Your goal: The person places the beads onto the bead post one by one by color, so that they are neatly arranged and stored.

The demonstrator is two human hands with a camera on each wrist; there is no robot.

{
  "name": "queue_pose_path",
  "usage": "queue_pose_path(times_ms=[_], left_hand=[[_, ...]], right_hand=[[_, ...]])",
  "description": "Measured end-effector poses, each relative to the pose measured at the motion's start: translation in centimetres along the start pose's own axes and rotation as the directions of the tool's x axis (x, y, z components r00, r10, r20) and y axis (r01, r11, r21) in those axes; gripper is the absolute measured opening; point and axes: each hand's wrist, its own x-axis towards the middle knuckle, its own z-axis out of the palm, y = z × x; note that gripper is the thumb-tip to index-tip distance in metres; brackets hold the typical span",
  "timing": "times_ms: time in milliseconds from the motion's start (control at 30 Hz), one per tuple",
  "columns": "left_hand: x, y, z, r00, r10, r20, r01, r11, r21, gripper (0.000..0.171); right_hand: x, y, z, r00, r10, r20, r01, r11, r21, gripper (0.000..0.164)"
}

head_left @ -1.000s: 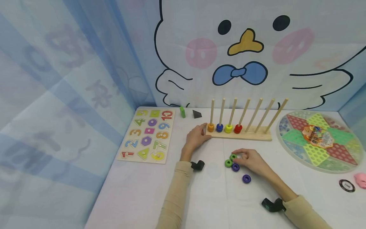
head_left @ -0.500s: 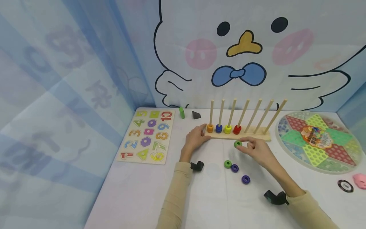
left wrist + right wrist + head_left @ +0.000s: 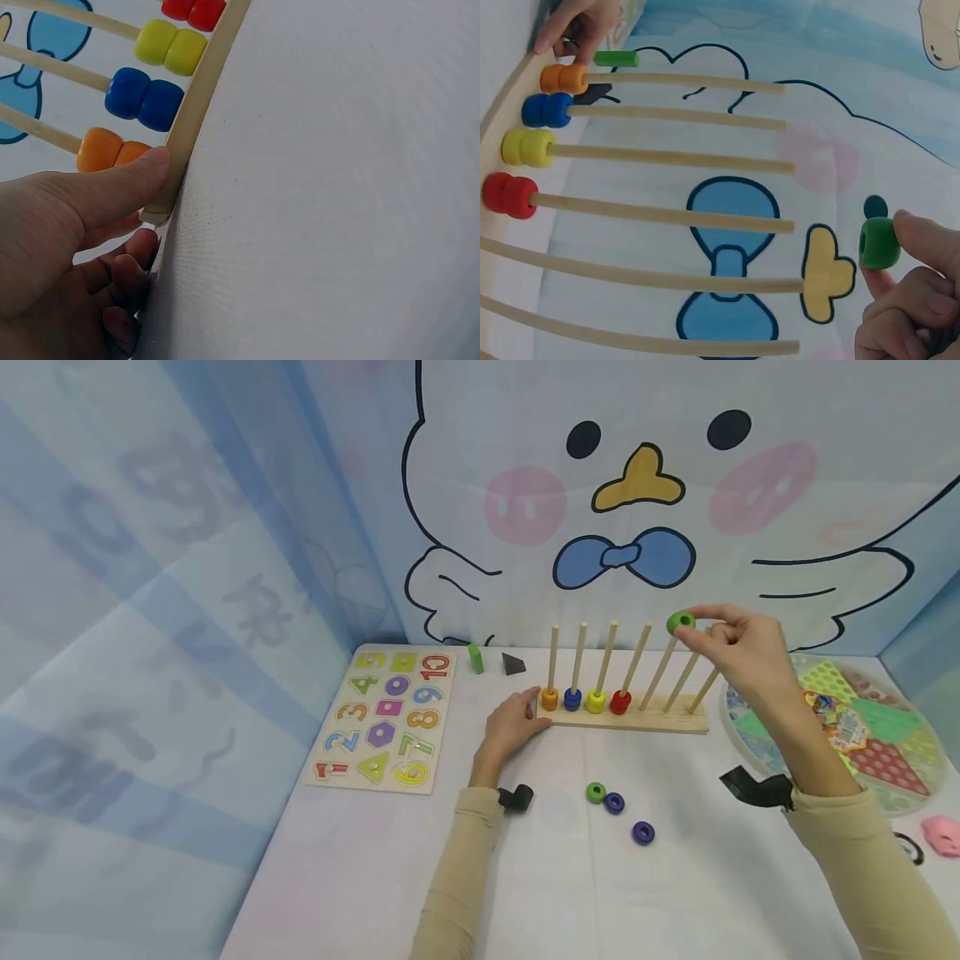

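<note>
My right hand (image 3: 750, 652) pinches a green bead (image 3: 681, 622) between thumb and finger, at the top of the fifth peg of a wooden peg rack (image 3: 600, 718). The right wrist view puts this bead (image 3: 880, 244) a short way off the peg tips. My left hand (image 3: 512, 727) grips the rack's left end, its thumb on the base beside the orange beads (image 3: 112, 150). Pairs of orange, blue (image 3: 546, 110), yellow (image 3: 528, 148) and red beads (image 3: 510, 195) sit low on the first several pegs. The remaining pegs to the right hold no beads.
A green bead (image 3: 596, 792) and two purple rings (image 3: 614, 802) lie on the white cloth in front of the rack. Left is a number puzzle board (image 3: 442, 760); right, a round game board (image 3: 892, 760), partly behind my right arm. Two small blocks (image 3: 513, 663) stand behind.
My right hand has picked up one green bead from the group on the cloth and carried it up and away to the fifth peg's top. My left hand stays on the rack.
</note>
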Motion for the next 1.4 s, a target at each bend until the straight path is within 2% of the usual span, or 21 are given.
queue_pose_path(times_ms=[167,333,567,767,1000,1100,1233,1400], left_hand=[[0.0,-0.2,0.0,1.000,-0.001,-0.003,0.001,1.000,0.001,0.067],[0.0,-0.2,-0.1,1.000,0.001,0.002,-0.001,1.000,0.002,0.067],[0.0,0.0,-0.2,1.000,0.000,0.006,0.000,1.000,0.000,0.067],[0.1,0.0,-0.2,1.000,0.005,0.009,-0.005,1.000,0.005,0.067],[0.1,-0.1,-0.1,1.000,0.000,0.008,0.000,1.000,0.002,0.067],[0.0,-0.2,0.0,1.000,0.001,0.006,-0.001,1.000,0.003,0.067],[0.0,-0.3,0.0,1.000,0.000,-0.001,0.000,1.000,0.004,0.067],[0.2,-0.2,0.0,1.000,0.002,0.006,-0.002,1.000,-0.002,0.067]], right_hand=[[1.3,-0.1,-0.6,0.997,0.033,-0.073,-0.034,0.999,-0.011,0.056],[1.7,0.9,0.1,0.996,0.061,-0.067,-0.065,0.996,-0.062,0.060],[1.8,1.9,1.1,0.996,0.049,-0.075,-0.062,0.981,-0.186,0.061],[0.6,1.9,1.4,0.993,0.025,-0.112,-0.041,0.988,-0.148,0.053],[-2.4,3.1,3.0,0.988,-0.024,-0.153,0.012,0.997,-0.077,0.046],[-3.9,4.1,4.2,0.992,-0.002,-0.123,-0.004,0.999,-0.049,0.046],[-5.7,5.6,6.4,0.998,0.051,-0.024,-0.052,0.998,-0.044,0.047],[-7.7,7.6,8.9,0.988,0.110,0.104,-0.107,0.993,-0.042,0.047]])
